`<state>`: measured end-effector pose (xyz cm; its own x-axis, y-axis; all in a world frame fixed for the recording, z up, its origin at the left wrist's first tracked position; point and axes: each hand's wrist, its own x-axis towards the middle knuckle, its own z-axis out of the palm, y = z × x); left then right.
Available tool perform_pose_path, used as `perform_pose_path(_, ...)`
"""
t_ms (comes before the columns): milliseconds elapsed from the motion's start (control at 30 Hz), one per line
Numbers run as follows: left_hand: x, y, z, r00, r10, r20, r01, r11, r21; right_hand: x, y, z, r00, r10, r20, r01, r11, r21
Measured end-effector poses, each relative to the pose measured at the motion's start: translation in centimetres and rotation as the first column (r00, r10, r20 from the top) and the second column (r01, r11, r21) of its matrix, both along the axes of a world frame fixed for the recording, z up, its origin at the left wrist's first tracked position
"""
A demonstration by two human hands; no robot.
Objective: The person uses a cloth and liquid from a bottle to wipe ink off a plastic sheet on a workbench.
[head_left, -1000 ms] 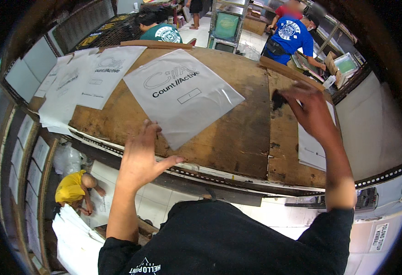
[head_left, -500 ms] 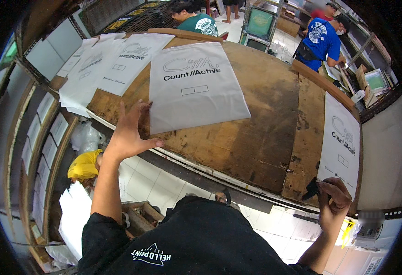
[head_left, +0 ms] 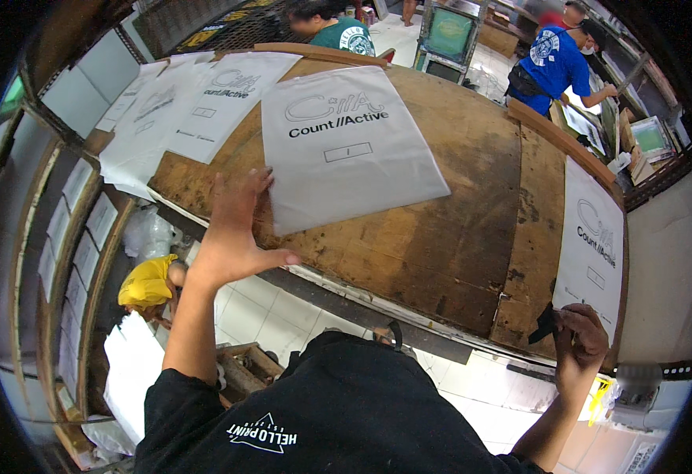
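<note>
A white translucent plastic bag (head_left: 361, 178) with black print lies on the brown wooden table at the middle. At its lower left edge my left hand (head_left: 239, 225) is spread, thumb apart from the fingers, and the fingertips are at or just beside the edge. I cannot tell whether they touch it. On the far right my right hand (head_left: 581, 336) is closed on a small flat black piece (head_left: 545, 324), too unclear to name. It is next to the lower end of a second printed white bag (head_left: 590, 237).
Several printed white bags (head_left: 227, 103) overlap at the table's left end. Wooden strips (head_left: 563, 142) edge the far side of the table (head_left: 456, 261). Other people work beyond it, one in a blue shirt (head_left: 547, 67). Someone in yellow (head_left: 148, 283) is low at left.
The middle bag appears slightly farther right and turned a little. My left hand has shifted slightly right with it. My right hand still grips the black piece.
</note>
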<state>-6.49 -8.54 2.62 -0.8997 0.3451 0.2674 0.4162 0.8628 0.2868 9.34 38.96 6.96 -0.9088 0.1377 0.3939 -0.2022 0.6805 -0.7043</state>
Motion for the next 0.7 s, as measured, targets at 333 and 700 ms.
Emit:
perform_pose_path(333, -0.9, 2.9, 1.1, 0.981, -0.164, 0.1, 0.147, 0.977, 0.157, -5.6, -4.0, 3.1, 0.987, 0.158, 0.037, -0.162, 0.971, 0.177)
perform_pose_path(700, -2.3, 1.2, -0.1, 0.957, -0.289, -0.016, 0.289, 0.952, 0.102, -13.3, -11.3, 3.2, 0.954, 0.272, 0.122, -0.297, 0.901, 0.316)
